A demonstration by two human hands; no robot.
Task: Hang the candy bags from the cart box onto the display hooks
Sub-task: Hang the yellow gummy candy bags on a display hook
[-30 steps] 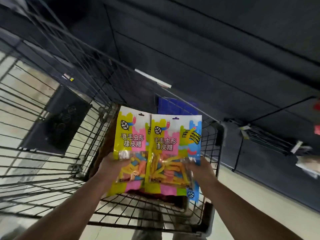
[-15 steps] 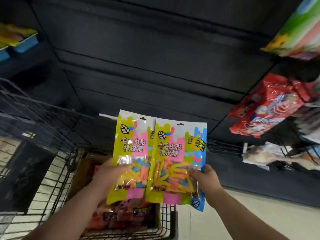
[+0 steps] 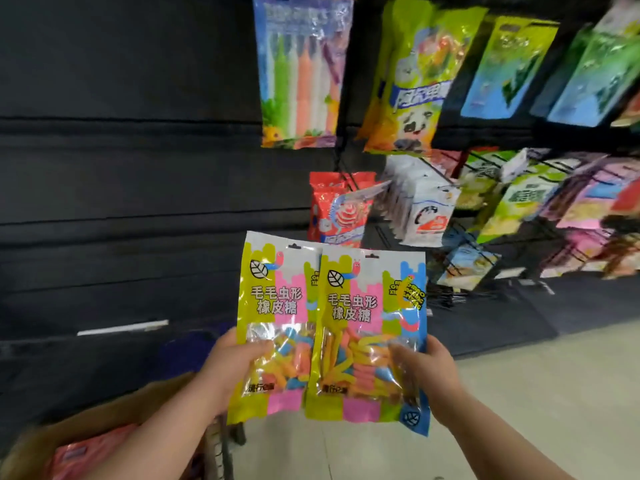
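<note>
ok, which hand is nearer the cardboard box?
Left. The left hand is just up and right of the cardboard box; the right hand is farther right, beyond both candy bags.

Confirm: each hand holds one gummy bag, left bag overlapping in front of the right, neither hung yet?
Wrong on the overlap. The head view shows the right bag lying in front, covering the right edge of the left bag. The rest stands: the left hand and the right hand each grip one bag, neither hung yet.
</note>
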